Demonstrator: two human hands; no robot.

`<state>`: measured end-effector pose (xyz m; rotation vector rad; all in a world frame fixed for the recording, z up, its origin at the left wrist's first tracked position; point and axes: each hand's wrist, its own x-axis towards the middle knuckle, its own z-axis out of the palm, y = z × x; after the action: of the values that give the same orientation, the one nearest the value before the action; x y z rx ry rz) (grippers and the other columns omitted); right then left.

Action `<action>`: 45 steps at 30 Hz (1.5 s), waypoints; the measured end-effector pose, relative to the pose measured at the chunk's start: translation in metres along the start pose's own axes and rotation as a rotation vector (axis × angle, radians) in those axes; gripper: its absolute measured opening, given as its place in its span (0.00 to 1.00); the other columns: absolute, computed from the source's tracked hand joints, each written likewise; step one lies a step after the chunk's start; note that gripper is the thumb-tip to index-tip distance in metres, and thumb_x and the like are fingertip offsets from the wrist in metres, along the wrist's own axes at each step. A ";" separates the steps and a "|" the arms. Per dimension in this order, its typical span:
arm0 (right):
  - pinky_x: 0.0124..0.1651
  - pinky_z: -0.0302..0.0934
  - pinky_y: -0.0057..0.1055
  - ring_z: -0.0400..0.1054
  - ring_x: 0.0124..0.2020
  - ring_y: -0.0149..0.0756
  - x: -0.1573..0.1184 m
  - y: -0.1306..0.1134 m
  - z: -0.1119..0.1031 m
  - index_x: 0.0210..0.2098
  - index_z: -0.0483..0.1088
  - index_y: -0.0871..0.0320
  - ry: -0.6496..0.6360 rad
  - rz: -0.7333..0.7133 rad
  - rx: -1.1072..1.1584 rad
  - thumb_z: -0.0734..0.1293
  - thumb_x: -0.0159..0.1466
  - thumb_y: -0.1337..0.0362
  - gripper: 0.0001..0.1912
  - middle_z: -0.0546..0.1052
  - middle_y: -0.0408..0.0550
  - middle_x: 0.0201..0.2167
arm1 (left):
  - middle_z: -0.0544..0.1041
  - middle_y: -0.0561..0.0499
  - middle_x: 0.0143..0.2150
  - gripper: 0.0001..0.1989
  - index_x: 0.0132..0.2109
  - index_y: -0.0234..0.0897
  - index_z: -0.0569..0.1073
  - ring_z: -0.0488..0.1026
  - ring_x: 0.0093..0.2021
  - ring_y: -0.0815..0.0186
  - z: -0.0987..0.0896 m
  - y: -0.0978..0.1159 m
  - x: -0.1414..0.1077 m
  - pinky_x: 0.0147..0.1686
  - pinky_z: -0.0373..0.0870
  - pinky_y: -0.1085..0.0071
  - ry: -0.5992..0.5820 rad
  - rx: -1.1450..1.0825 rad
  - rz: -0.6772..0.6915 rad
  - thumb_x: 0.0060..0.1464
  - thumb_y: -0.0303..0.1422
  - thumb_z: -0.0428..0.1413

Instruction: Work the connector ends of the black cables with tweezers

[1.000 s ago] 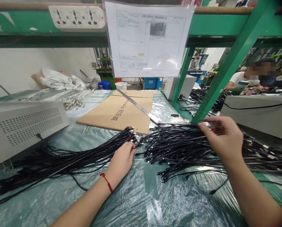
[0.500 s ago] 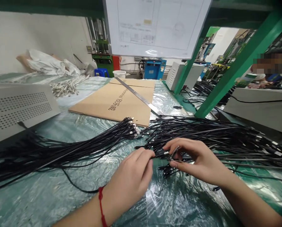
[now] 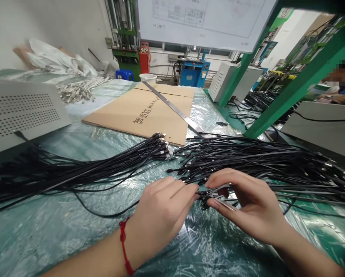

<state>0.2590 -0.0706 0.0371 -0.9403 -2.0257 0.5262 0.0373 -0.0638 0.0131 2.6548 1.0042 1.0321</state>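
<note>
My left hand (image 3: 166, 211), with a red string bracelet (image 3: 124, 246) at the wrist, pinches a black cable (image 3: 111, 215) that trails to the left. Close by on the right, my right hand (image 3: 244, 204) is curled round metal tweezers (image 3: 223, 188), their arms spread between thumb and forefinger. The cable's end is hidden by my fingers. Behind both hands spreads a large pile of black cables (image 3: 247, 154). Farther left lies a bundle of black cables (image 3: 103, 169), its metal plugs (image 3: 163, 144) pointing right.
A flat cardboard sheet (image 3: 155, 111) with a steel ruler (image 3: 172, 105) across it lies behind the cables. A perforated grey box (image 3: 25, 115) stands left. A green post (image 3: 299, 80) rises at right, with a person (image 3: 342, 80) beyond. A paper drawing (image 3: 195, 23) hangs ahead.
The view has tilted down slightly. My left hand has moved right, nearer my right hand, and the tweezers' arms now point more to the left.
</note>
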 end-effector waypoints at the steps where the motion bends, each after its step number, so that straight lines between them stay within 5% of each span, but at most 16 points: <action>1: 0.36 0.71 0.30 0.74 0.39 0.36 0.000 0.000 0.001 0.43 0.72 0.53 0.002 -0.006 -0.014 0.73 0.60 0.72 0.13 0.77 0.47 0.38 | 0.73 0.52 0.32 0.08 0.47 0.38 0.74 0.66 0.32 0.64 -0.001 0.001 0.000 0.33 0.61 0.64 0.013 0.001 0.003 0.68 0.29 0.50; 12: 0.41 0.75 0.36 0.76 0.40 0.40 -0.008 -0.004 0.011 0.45 0.72 0.56 0.135 -0.157 -0.103 0.73 0.57 0.75 0.18 0.79 0.49 0.38 | 0.64 0.52 0.30 0.04 0.42 0.33 0.72 0.58 0.33 0.64 -0.005 0.010 0.001 0.32 0.58 0.65 0.102 -0.019 0.039 0.63 0.23 0.53; 36: 0.44 0.75 0.29 0.79 0.39 0.35 -0.009 -0.002 0.012 0.46 0.71 0.54 0.001 -0.154 -0.269 0.71 0.63 0.70 0.12 0.82 0.46 0.39 | 0.61 0.52 0.30 0.09 0.34 0.33 0.69 0.55 0.33 0.64 -0.003 0.008 -0.001 0.32 0.56 0.64 0.024 0.003 0.064 0.65 0.23 0.51; 45: 0.40 0.75 0.31 0.78 0.36 0.35 -0.004 -0.004 0.016 0.46 0.71 0.55 0.032 -0.220 -0.214 0.69 0.63 0.73 0.13 0.81 0.45 0.36 | 0.63 0.52 0.30 0.05 0.40 0.34 0.70 0.57 0.33 0.64 -0.002 0.007 -0.001 0.33 0.58 0.65 0.011 -0.008 0.065 0.64 0.22 0.52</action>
<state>0.2458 -0.0770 0.0289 -0.8298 -2.1532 0.1762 0.0392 -0.0702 0.0167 2.6947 0.9197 1.0619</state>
